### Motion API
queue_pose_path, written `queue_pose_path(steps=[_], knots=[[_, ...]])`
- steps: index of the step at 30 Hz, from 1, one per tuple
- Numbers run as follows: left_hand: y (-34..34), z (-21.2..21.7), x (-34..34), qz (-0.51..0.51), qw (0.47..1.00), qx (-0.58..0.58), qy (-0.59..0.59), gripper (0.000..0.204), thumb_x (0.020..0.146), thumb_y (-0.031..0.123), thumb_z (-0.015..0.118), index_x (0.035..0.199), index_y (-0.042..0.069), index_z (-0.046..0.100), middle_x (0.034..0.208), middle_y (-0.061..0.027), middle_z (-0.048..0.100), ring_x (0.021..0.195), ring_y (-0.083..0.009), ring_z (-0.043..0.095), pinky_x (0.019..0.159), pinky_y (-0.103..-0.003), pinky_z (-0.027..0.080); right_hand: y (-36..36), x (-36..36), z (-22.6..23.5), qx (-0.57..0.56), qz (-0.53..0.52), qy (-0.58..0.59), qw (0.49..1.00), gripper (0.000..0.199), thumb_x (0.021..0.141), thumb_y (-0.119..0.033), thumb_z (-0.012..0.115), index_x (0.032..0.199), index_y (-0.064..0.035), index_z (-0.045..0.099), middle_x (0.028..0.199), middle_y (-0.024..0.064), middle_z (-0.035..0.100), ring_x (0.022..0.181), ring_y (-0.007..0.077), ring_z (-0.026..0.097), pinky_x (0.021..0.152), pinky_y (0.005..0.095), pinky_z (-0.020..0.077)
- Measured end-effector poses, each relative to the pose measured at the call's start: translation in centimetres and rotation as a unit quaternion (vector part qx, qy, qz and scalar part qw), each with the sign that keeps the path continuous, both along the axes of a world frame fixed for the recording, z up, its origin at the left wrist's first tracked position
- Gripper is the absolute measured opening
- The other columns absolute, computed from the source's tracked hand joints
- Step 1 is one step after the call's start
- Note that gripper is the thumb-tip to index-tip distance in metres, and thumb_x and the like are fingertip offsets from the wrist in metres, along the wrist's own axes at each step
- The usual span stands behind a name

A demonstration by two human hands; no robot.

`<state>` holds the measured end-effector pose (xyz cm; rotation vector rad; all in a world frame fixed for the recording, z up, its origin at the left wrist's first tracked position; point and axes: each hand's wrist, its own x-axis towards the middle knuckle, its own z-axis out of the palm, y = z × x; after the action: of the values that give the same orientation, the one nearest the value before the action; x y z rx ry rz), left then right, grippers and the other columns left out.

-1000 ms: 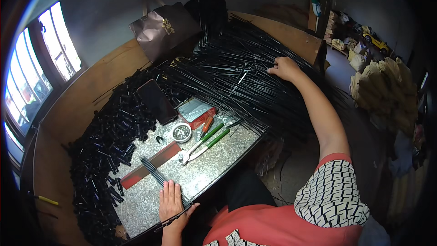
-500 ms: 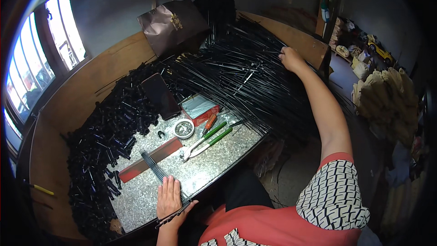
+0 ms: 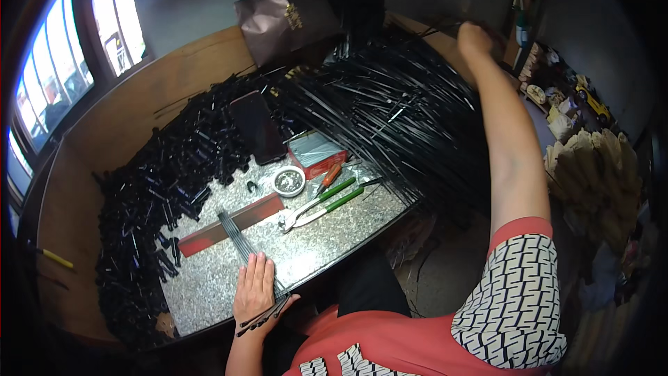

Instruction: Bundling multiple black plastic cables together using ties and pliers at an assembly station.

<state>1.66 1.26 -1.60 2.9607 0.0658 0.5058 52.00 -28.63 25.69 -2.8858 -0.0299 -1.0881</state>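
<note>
My left hand point(image 3: 254, 294) lies flat near the table's front edge, fingers stretched over a small row of thin dark rods point(image 3: 236, 235). The rods' far ends rest across a flat red-and-grey bar point(image 3: 198, 242), and their dark near ends stick out by my thumb and wrist. My right hand point(image 3: 477, 42) is stretched to the far right, above the back edge of a large heap of long black rods point(image 3: 410, 108). Its fingers are curled and slightly blurred, closed on thin dark rods point(image 3: 444, 27).
Green-handled pincers point(image 3: 337, 193), an orange-handled screwdriver point(image 3: 332, 173), a white dish point(image 3: 274, 182) and a red box point(image 3: 321, 166) lie mid-table. A phone point(image 3: 256, 125) rests beside a heap of short black pieces point(image 3: 184, 153). Behind stands a brown bag point(image 3: 278, 31); gloves point(image 3: 588, 174) hang right.
My right hand has moved farther back and right, off the side of the rod heap, with thin rods in it. My left hand stays flat on its rods. The view has shifted slightly.
</note>
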Motion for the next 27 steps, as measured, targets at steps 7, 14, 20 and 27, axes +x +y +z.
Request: queue_pose_path(steps=[7,14,20,27], knots=[[0.7,0.9,0.5,-0.02,1.0,0.015,0.003,0.086,0.073,0.059,0.064,0.127,-0.006,0.047,0.137,-0.023,0.044,0.132,-0.0367,0.037,0.108,-0.047,0.03,2.3,0.7,4.1,0.06,0.27,-0.033,0.961,0.026,0.094,-0.026,0.05,0.094,-0.0016,0.06,0.073,0.0076,0.062,0.059,0.0223,0.059,0.053,0.0364,0.0459],[0.9,0.2,-0.5,0.0,1.0,0.015,0.017,0.056,0.083,0.016,0.052,0.134,-0.003,0.042,0.142,-0.0198,0.039,0.134,-0.0333,0.035,0.108,-0.046,0.029,12.7,-16.6,0.6,0.261,0.476,0.132,0.83,0.023,0.098,-0.025,0.047,0.1,-0.0035,0.055,0.064,-0.0033,0.052,0.051,0.0034,0.044,0.046,0.0184,0.0358],[0.8,0.5,-0.7,0.0,1.0,0.028,0.014,0.082,0.075,0.054,0.066,0.131,-0.002,0.047,0.14,-0.0182,0.042,0.134,-0.0347,0.033,0.108,-0.051,0.027,18.0,-18.9,-3.0,0.204,0.59,0.131,0.77,0.024,0.097,-0.02,0.045,0.098,0.0009,0.056,0.064,0.0028,0.057,0.061,0.0087,0.053,0.061,0.0239,0.0429],[1.1,0.4,-1.2,0.009,1.0,0.015,0.015,0.083,0.074,0.052,0.069,0.132,-0.003,0.046,0.141,-0.0188,0.041,0.135,-0.0352,0.033,0.109,-0.049,0.027,24.1,-25.5,-6.0,0.132,0.615,0.199,0.752,0.024,0.095,-0.022,0.049,0.09,0.0011,0.053,0.06,0.0052,0.058,0.059,0.012,0.054,0.058,0.0294,0.0427]])
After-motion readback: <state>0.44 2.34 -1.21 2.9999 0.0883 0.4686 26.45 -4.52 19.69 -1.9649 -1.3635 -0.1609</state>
